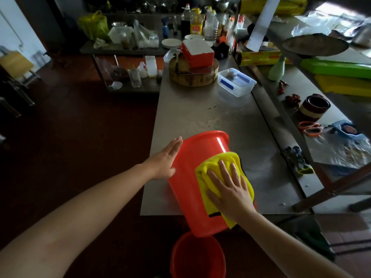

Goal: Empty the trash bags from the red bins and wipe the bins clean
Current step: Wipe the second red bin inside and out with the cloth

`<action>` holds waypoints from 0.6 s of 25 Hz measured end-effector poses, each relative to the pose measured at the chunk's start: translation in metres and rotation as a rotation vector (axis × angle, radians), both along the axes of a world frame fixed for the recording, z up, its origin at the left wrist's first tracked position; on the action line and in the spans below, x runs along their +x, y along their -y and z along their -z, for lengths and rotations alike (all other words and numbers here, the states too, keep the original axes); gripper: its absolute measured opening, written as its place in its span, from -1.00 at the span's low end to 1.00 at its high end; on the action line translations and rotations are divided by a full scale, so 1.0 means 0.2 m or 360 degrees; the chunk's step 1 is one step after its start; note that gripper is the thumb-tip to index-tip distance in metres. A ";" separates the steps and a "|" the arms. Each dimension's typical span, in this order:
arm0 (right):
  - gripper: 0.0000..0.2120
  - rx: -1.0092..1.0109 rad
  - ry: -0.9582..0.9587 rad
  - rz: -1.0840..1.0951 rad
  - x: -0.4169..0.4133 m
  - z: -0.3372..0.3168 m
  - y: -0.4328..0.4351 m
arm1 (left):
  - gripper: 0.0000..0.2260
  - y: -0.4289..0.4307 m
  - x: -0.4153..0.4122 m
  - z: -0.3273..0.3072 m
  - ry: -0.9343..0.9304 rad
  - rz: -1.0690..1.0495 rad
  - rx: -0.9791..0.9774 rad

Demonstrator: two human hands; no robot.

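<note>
Wiping red bin (190, 177), laid sideways on table (200, 113) edge for easy reach. Pressing yellow cloth (204, 171) under spread right hand (228, 185). Bracing with flat left hand (164, 159), likely stopping roll.

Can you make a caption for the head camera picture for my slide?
Right hand presses a yellow cloth on a red bin lying on the steel table; left hand touches its side.
</note>
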State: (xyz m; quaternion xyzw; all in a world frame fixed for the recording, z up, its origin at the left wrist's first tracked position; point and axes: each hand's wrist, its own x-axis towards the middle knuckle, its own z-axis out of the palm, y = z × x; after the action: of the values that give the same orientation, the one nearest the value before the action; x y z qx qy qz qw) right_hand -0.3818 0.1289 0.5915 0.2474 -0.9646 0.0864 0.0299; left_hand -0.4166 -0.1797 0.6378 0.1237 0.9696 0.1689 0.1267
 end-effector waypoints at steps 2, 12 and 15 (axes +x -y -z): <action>-0.38 0.0003 -0.0036 -0.0011 0.11 0.05 -0.10 | -0.17 -0.03 0.01 -0.01 -0.0116 -0.0071 0.0040; -0.38 0.0042 0.0044 -0.0042 0.16 0.04 -0.06 | -0.28 -0.34 -0.23 -0.18 -0.0087 -0.0209 0.0226; -0.37 -0.0013 0.0084 -0.0038 0.01 0.00 0.06 | -0.27 -0.28 -0.18 -0.16 -0.0091 -0.0222 0.0333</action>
State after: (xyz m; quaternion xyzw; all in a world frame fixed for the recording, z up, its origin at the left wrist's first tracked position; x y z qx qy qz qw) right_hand -0.3795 0.1166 0.5913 0.2564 -0.9617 0.0971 0.0043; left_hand -0.4536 -0.1247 0.6698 0.0734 0.9561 0.2740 0.0732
